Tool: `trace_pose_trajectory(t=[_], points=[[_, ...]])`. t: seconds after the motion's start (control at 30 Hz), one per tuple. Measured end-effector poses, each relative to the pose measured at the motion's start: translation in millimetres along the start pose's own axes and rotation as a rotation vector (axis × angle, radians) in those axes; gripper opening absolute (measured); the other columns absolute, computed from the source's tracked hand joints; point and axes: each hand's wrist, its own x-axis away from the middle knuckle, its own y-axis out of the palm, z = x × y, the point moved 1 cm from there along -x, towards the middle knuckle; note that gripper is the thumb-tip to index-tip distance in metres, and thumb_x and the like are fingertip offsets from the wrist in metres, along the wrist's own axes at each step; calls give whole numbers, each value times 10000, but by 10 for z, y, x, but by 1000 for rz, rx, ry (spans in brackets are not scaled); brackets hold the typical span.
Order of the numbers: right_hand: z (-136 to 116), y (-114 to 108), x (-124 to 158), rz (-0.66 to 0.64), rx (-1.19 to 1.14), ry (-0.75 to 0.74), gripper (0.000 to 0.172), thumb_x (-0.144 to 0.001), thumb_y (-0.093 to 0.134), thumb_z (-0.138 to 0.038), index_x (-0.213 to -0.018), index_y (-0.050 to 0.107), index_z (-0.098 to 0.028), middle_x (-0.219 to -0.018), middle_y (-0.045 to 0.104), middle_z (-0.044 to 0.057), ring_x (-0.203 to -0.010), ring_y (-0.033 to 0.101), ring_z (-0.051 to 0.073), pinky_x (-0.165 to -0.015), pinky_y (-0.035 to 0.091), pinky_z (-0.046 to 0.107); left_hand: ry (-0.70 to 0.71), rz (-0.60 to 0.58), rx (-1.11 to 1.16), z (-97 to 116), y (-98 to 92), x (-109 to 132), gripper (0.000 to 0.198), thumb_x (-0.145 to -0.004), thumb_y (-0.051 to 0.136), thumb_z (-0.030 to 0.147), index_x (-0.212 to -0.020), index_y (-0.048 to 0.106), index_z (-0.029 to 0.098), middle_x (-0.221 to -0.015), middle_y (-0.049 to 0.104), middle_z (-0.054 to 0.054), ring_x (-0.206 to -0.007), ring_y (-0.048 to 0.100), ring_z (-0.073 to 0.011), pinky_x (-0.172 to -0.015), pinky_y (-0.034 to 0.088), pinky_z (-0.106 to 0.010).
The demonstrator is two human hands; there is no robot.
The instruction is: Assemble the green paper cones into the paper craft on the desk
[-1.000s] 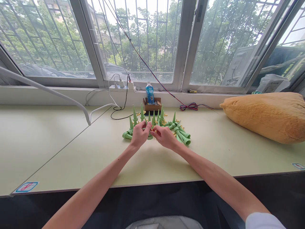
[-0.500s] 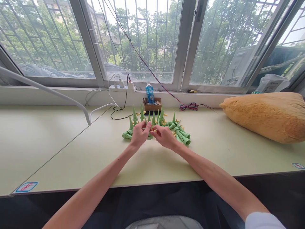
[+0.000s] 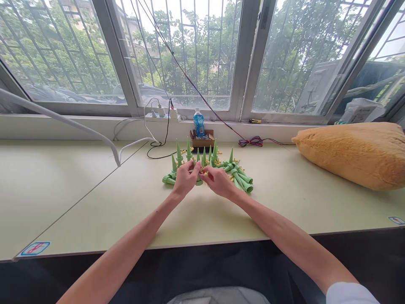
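Observation:
Both hands meet over a cluster of green plastic watering spikes at the middle of the table. My left hand (image 3: 186,179) pinches one green watering spike (image 3: 199,183), whose round collar shows below the fingers. On its right side, my right hand (image 3: 219,181) has its fingertips closed at the same spike; a bit of yellow shows there, mostly covered. Behind the hands, several green spikes (image 3: 179,153) stand point up, some with small yellow valves (image 3: 220,153). More spikes lie in a pile (image 3: 243,179) right of my right hand, and a few lie by my left hand.
At the back stands a small cardboard box (image 3: 207,143) with a blue-labelled bottle (image 3: 199,124) in it. A bundled cable (image 3: 251,142) and a power strip (image 3: 161,113) are near the window. An orange plush cushion (image 3: 351,154) lies right; a white curved tube (image 3: 79,122) crosses the left.
Almost nothing differs. Both hands stay at the same spot on the spike, with only a very slight shift of the fingers.

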Motion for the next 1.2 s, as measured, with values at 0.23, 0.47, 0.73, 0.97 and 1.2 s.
trace_pose_trajectory(t=[0.23, 0.47, 0.73, 0.97, 1.2], points=[[33, 18, -6, 15, -5, -12, 258, -947, 483, -372, -772, 528, -186, -599, 528, -37, -498, 373, 84, -527, 265, 209, 4, -2, -2, -1, 1, -6, 375, -844, 536, 491, -643, 505, 176, -633, 612, -16, -554, 553, -121, -468, 400, -224], [70, 44, -9, 24, 20, -26, 349, -954, 453, -413, -687, 466, -189, -555, 477, -40, -487, 336, 84, -511, 250, 216, -2, -5, -14, 4, -1, -6, 374, -839, 533, 500, -654, 530, 175, -629, 616, -17, -561, 560, -129, -474, 405, -231], [52, 39, -11, 24, 40, -10, 377, -963, 428, -411, -659, 451, -189, -540, 458, -38, -481, 324, 87, -509, 236, 224, -13, -5, -22, 16, -2, 3, 365, -844, 532, 489, -658, 538, 174, -647, 626, -23, -565, 560, -129, -475, 405, -235], [21, 12, 1, 19, 12, -22, 301, -944, 464, -415, -755, 516, -186, -559, 502, -40, -484, 373, 86, -521, 256, 216, 1, -6, -16, 3, -2, -2, 365, -847, 530, 486, -650, 516, 180, -641, 618, -17, -567, 567, -128, -479, 415, -232], [67, 43, -7, 12, 35, -16, 383, -955, 433, -452, -683, 483, -187, -549, 482, -36, -483, 345, 89, -514, 249, 222, 4, -6, -22, 2, -1, -4, 385, -837, 527, 518, -656, 532, 179, -628, 620, -19, -574, 575, -138, -479, 416, -236]])
